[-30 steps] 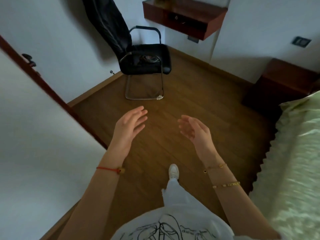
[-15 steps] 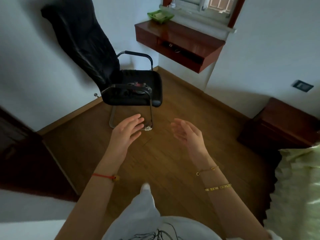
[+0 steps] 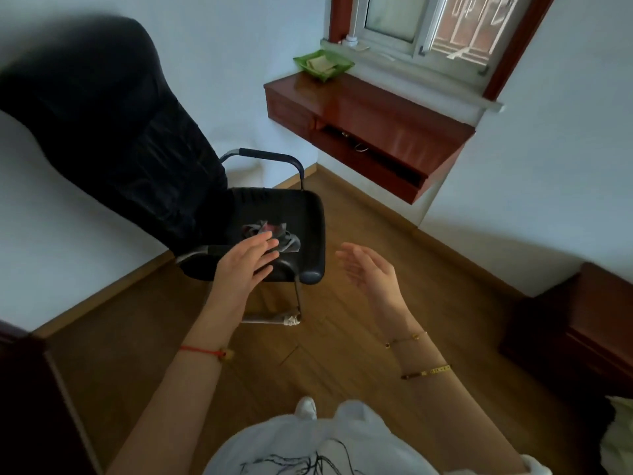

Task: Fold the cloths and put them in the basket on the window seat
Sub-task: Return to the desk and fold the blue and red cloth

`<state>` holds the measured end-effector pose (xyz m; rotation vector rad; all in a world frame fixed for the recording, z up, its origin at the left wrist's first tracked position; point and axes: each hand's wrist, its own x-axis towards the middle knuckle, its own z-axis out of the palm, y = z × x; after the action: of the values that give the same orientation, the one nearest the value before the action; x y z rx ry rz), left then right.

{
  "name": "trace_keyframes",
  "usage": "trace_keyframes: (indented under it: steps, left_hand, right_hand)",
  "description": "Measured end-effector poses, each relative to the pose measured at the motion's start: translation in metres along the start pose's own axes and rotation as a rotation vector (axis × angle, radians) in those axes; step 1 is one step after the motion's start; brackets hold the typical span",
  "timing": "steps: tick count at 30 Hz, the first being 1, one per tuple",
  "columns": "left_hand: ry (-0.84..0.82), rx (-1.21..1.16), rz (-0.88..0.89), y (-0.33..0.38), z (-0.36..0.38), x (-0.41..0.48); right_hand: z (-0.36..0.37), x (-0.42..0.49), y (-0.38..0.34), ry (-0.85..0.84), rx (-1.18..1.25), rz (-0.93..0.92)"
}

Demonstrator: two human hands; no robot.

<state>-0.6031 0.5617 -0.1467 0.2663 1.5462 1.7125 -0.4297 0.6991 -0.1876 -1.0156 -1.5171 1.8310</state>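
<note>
Two hands are raised ahead of the person, both empty with fingers spread and relaxed — neither grasps anything. The left hand (image 3: 245,269) is extended forward, palm turned down and inward, over the near edge of the chair seat (image 3: 308,217). The right hand (image 3: 371,269) is held palm inward, clear of the seat, over bare wooden floor (image 3: 376,337).

The cloths (image 3: 274,234) lie in a small crumpled heap on the black chair seat, towards its near side, just beyond the left fingertips (image 3: 270,240). The heap is ahead and to the left of the body midline. It is bunched, so no long axis can be determined; grey and reddish fabric is visible, but the number of pieces cannot be determined.

The left hand is the nearer one — its fingers overlap the heap in the head view, although contact cannot be confirmed. The right hand stands well apart from the heap, to its right, beyond the seat corner.

The basket (image 3: 323,65) — green, already holding some folded pieces — sits at the left end of the window seat (image 3: 376,121), beyond the chair and to its right, well apart from both hands.

Judgement: the step in hand is the reach for the heap; the left hand is placed to take it first, and the right must travel leftward across the seat edge to assist.
</note>
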Motion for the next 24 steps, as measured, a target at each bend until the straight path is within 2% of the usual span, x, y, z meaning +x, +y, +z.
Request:
trace_keyframes:
  steps: [5, 11, 19, 24]
  left_hand:
    - [0.041, 0.053, 0.056, 0.015, 0.012, 0.091]
    - [0.201, 0.028, 0.067, 0.002, 0.018, 0.205]
    - [0.485, 0.062, -0.061, -0.013, 0.047, 0.321]
    - [0.540, 0.264, -0.121, -0.036, 0.031, 0.383]
  right_hand:
    - [0.002, 0.108, -0.007, -0.023, -0.044, 0.098]
    - [0.000, 0.242, -0.008, -0.123, -0.102, 0.196]
    - [-0.001, 0.413, 0.013, -0.356, -0.352, 0.288]
    - [0.025, 0.487, 0.053, -0.462, -0.523, 0.362]
